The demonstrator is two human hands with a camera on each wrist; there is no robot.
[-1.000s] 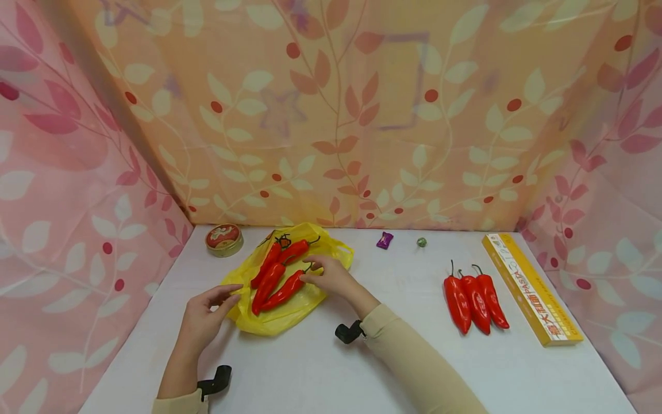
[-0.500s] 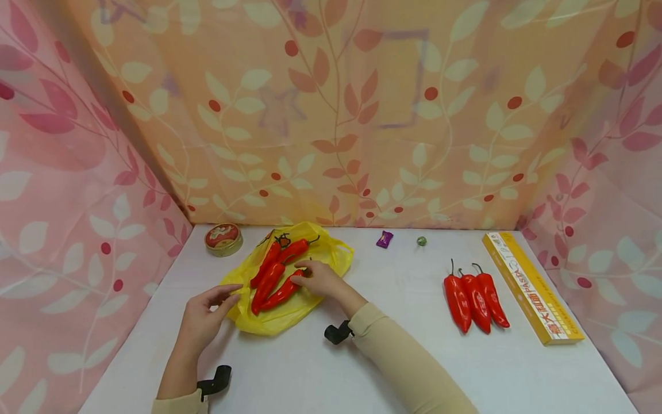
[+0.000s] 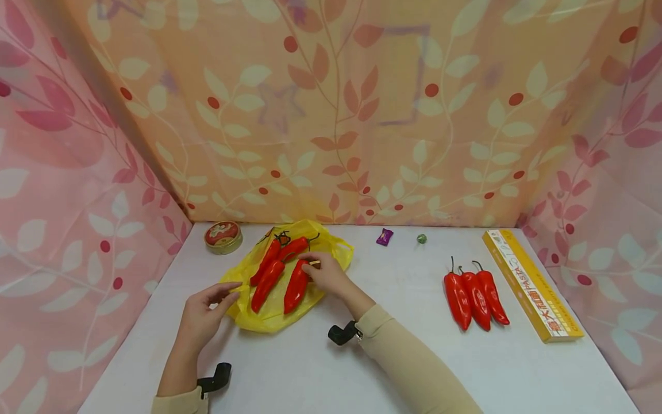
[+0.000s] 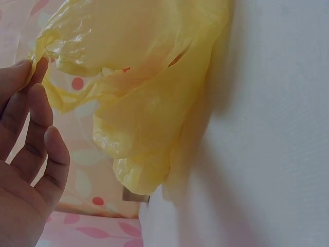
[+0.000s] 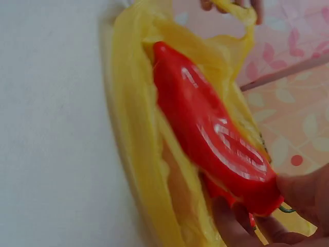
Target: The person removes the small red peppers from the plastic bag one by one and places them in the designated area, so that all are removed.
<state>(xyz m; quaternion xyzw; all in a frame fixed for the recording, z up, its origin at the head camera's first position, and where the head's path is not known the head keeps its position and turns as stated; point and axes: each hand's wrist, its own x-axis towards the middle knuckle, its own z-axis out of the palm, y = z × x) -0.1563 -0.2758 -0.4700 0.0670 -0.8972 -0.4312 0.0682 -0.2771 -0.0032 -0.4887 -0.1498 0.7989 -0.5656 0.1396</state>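
Between thumb and index finger, my left hand (image 3: 203, 316) pinches the near left edge of a yellow plastic bag (image 4: 149, 103). The bag lies spread open on the table. My right hand (image 3: 327, 272) grips a glossy red chili pepper (image 5: 216, 128) by its stem end, thumb on one side and fingers on the other. Its tip points toward the near side of the bag. Three more red peppers (image 3: 268, 286) with dark green stems lie in the bag, just left of the held one.
A round red and gold tin (image 3: 223, 237) stands behind the bag at left. A purple wrapped candy (image 3: 384, 237) and a small green ball (image 3: 421, 238) lie at the back. Several red peppers (image 3: 457, 301) lie at right, beside a yellow pasta box (image 3: 534, 285). Floral cloth surrounds the table.
My right hand first moved left onto the nearest pepper, took hold of it and has shifted it right, turning it more upright, apart from the others. The left hand has stayed on the bag's edge.
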